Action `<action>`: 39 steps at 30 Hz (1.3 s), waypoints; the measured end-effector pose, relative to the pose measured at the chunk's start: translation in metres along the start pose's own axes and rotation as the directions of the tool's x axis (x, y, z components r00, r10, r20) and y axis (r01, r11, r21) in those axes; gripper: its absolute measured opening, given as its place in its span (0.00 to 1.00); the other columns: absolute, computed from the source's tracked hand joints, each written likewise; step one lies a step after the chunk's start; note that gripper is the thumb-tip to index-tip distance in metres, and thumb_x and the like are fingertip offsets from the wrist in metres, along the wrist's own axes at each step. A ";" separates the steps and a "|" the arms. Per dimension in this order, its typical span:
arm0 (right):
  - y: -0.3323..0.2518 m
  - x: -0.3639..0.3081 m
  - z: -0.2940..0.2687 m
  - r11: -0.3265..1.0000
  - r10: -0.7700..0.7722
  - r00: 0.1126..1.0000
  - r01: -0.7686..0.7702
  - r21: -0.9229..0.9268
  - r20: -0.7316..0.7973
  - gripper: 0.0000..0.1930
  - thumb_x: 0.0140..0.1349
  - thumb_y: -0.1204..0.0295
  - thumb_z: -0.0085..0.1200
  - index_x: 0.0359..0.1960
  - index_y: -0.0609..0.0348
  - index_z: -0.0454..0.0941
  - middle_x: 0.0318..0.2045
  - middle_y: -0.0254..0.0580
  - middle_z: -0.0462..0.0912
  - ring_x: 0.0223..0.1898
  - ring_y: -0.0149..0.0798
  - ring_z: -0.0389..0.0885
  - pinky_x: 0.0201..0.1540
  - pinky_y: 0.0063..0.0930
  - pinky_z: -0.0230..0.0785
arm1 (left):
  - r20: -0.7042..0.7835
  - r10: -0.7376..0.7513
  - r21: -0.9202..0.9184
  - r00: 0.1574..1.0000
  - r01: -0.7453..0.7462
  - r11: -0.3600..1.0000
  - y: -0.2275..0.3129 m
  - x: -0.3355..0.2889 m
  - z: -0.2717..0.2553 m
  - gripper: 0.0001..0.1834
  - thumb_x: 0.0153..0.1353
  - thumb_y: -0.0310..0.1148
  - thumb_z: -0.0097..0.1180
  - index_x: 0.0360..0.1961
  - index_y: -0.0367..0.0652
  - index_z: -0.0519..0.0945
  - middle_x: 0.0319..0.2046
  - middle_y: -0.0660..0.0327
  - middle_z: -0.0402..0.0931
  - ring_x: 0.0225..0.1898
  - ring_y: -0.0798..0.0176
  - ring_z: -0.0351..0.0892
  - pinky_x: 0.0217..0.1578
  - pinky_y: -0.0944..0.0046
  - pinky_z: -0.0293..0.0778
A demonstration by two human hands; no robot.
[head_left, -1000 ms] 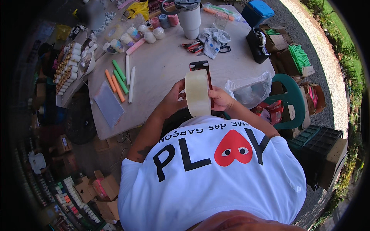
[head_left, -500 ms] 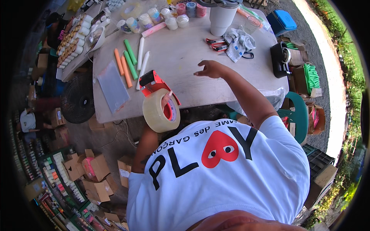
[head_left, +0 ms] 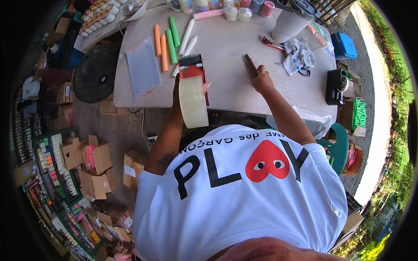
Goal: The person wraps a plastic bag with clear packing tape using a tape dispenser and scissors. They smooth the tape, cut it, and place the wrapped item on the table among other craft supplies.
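Observation:
My left hand [head_left: 207, 87] is closed on a red tape dispenser [head_left: 192, 70] carrying a wide roll of clear tape [head_left: 194, 102]; the roll hides most of the fingers. In my right hand [head_left: 263, 81] is a dark utility knife [head_left: 250, 65], pointing away from me above the tabletop. A second utility knife, red and black [head_left: 273, 43], lies beside a crumpled grey cloth [head_left: 298, 56]. Left of the dispenser lie orange candles [head_left: 164, 52], green candles [head_left: 171, 45] and white candles [head_left: 187, 37]. Beside them is a stack of clear plastic sheets or bags [head_left: 143, 67].
A white tumbler [head_left: 291, 24] stands at the far right, with scissors [head_left: 304, 71] by the cloth. Jar candles [head_left: 231, 13] line the back. A black tape holder [head_left: 335, 87] sits at the right edge. A black fan [head_left: 96, 74] and open cardboard boxes [head_left: 93, 152] are at left.
My right hand has taken one of the two utility knives from beside the cloth and drawn it nearer. The dispenser has turned in my left hand, so the tape roll shows edge-on.

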State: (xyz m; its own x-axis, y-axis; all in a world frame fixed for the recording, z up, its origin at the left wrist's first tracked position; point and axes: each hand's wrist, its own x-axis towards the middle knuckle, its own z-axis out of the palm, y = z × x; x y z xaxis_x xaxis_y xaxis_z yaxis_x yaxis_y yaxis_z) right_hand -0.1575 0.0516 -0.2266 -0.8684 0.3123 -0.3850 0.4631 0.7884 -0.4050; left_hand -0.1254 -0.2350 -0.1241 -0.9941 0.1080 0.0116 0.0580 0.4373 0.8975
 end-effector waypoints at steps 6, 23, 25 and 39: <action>0.023 -0.027 -0.048 0.526 -0.195 0.898 -0.244 0.815 0.395 0.18 0.61 0.76 0.51 0.51 0.64 0.63 0.36 0.43 0.79 0.36 0.36 0.82 0.40 0.31 0.75 | 0.069 0.115 0.073 0.991 -0.120 0.990 0.005 0.008 0.016 0.27 0.50 0.28 0.68 0.47 0.41 0.65 0.39 0.57 0.72 0.36 0.61 0.77 0.39 0.56 0.79; 0.045 -0.211 -0.198 0.416 -0.553 0.818 0.434 0.799 -0.156 0.17 0.64 0.68 0.54 0.49 0.66 0.70 0.31 0.35 0.75 0.30 0.27 0.73 0.37 0.19 0.67 | 0.167 0.125 -0.179 0.978 -0.094 0.979 0.067 0.026 0.063 0.30 0.47 0.36 0.72 0.47 0.40 0.68 0.38 0.60 0.72 0.40 0.66 0.74 0.39 0.63 0.75; 0.055 -0.212 -0.200 0.535 -0.556 0.783 0.595 0.600 -0.279 0.16 0.60 0.67 0.60 0.43 0.66 0.73 0.29 0.33 0.77 0.29 0.26 0.73 0.35 0.18 0.67 | 0.204 0.058 -0.305 0.977 0.008 0.952 0.070 0.025 0.068 0.30 0.47 0.36 0.72 0.47 0.40 0.68 0.38 0.60 0.73 0.40 0.64 0.75 0.39 0.62 0.75; 0.052 -0.200 -0.194 0.583 -0.685 0.604 0.790 0.190 -0.408 0.17 0.49 0.67 0.67 0.37 0.61 0.76 0.34 0.43 0.80 0.35 0.45 0.76 0.40 0.33 0.67 | 0.202 0.099 -0.142 0.974 -0.070 0.987 0.069 0.014 0.061 0.22 0.60 0.36 0.57 0.49 0.36 0.63 0.41 0.49 0.77 0.43 0.52 0.80 0.44 0.58 0.74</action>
State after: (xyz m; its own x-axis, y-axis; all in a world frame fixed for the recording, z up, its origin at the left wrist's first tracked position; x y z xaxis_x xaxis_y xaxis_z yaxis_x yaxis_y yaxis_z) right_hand 0.0062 0.1330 -0.0098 -0.9138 -0.1350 0.3830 -0.3820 0.6059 -0.6978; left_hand -0.1298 -0.1485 -0.0885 -0.9442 0.3292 0.0105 0.1142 0.2976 0.9478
